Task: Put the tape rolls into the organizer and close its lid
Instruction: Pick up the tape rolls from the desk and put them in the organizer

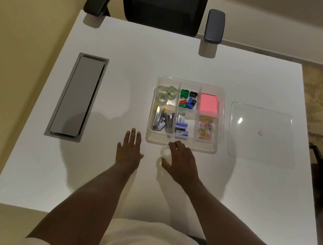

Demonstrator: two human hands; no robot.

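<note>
Single view, head-worn camera, wide angle. Looks forward and steeply down from above person's chest, torso at bottom edge, both forearms running up into frame. White bench [186,59] fills middle, near edge close under lens, far edge toward top. Organizer [182,145] sits near centre at arm's reach. Office chair [163,3] beyond far edge, facing camera. Wide lens bends bench edges outward. Floor strip visible along right side. No second view to compare.
</note>
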